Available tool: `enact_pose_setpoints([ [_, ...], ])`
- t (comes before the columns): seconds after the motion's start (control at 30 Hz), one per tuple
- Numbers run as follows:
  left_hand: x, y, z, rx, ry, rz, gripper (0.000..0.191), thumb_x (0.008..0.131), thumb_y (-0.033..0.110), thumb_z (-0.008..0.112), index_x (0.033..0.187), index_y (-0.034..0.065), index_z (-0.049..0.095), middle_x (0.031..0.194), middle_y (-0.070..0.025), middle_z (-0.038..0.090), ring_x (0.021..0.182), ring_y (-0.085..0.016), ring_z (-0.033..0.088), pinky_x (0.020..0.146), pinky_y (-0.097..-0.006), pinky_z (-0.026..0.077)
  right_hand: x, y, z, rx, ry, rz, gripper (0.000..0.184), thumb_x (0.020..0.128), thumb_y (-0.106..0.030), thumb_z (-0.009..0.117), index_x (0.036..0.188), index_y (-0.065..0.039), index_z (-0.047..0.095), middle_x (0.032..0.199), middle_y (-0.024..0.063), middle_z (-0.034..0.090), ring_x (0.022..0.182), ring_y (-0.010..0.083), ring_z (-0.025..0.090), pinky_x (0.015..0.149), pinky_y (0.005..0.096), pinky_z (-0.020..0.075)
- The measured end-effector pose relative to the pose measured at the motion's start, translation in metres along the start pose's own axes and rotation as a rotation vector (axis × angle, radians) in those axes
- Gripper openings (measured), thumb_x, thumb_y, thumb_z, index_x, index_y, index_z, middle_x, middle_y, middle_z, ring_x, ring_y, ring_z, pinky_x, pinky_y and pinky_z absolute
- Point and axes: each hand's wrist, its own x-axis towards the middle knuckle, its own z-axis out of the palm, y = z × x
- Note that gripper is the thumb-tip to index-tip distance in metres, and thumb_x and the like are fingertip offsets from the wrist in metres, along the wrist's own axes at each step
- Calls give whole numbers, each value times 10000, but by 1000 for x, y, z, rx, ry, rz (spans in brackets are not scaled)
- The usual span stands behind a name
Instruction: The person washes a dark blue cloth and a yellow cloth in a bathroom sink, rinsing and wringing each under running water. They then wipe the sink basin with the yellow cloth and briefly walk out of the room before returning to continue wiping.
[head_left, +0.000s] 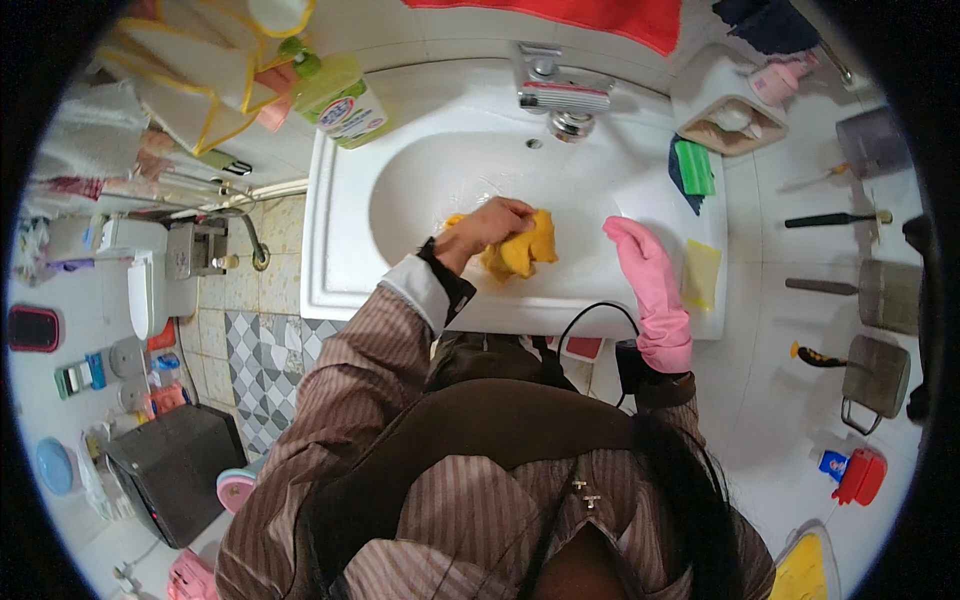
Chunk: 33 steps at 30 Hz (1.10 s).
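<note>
My bare left hand (491, 225) grips a bunched yellow cloth (525, 247) over the bowl of a white washbasin (435, 169). Part of the cloth shows to the left of the wrist, and its underside is hidden. My right hand (637, 251) wears a long pink rubber glove and hovers at the right side of the bowl. Its fingers are together, and nothing shows between them. Beyond the bowl stands a chrome faucet (570, 97). A pale yellow sheet (701, 274) lies on the basin rim just right of the glove.
A green sponge (695, 168) sits on a dark cloth at the right rim. A detergent bottle (349, 112) stands at the back left corner. A corner shelf (694, 86) carries a pink pump bottle (776, 81). A black cable (581, 315) loops near my right wrist.
</note>
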Motion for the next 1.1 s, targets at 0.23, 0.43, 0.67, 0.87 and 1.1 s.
enact_pose_setpoints([
  [0.23, -7, 22, -6, -483, -167, 156, 445, 895, 228, 600, 1243, -32, 506, 1148, -121, 605, 1032, -222, 590, 940, -333, 452, -46, -9, -20, -146, -169, 81, 261, 912, -168, 519, 1089, -2, 614, 1043, 115, 660, 987, 202, 605, 872, 285, 455],
  [0.43, 28, -43, -44, 309, 225, -73, 564, 831, 212, 631, 1326, 15, 446, 1100, -168, 623, 965, -242, 616, 838, -346, 493, -76, -13, -35, -306, -209, 155, 275, 917, -192, 507, 1070, 5, 624, 1027, 107, 660, 976, 200, 603, 869, 289, 453],
  [0.67, 55, -66, -32, 1118, -41, -10, 683, 738, 217, 672, 1361, 91, 424, 1097, -252, 600, 967, -382, 601, 841, -409, 496, -162, 42, -65, -423, -500, 591, 323, 891, -239, 480, 1042, 4, 632, 960, 128, 662, 925, 192, 617, 836, 299, 471],
  [0.87, 63, -73, -6, 1303, -382, -53, 630, 770, 336, 585, 1354, 148, 442, 1381, -210, 361, 1244, -386, 400, 1032, -426, 346, -126, 46, -43, -636, -343, 425, 289, 870, -262, 465, 838, -9, 601, 778, 154, 614, 742, 201, 601, 671, 357, 453],
  [1.1, 69, -70, -21, 1529, -114, 56, 578, 835, 383, 559, 1357, 172, 428, 1406, -146, 349, 1327, -328, 300, 1067, -487, 245, -12, 37, 5, -653, -215, -290, 285, 861, -246, 463, 887, 22, 558, 853, 185, 600, 808, 304, 575, 737, 393, 440],
])
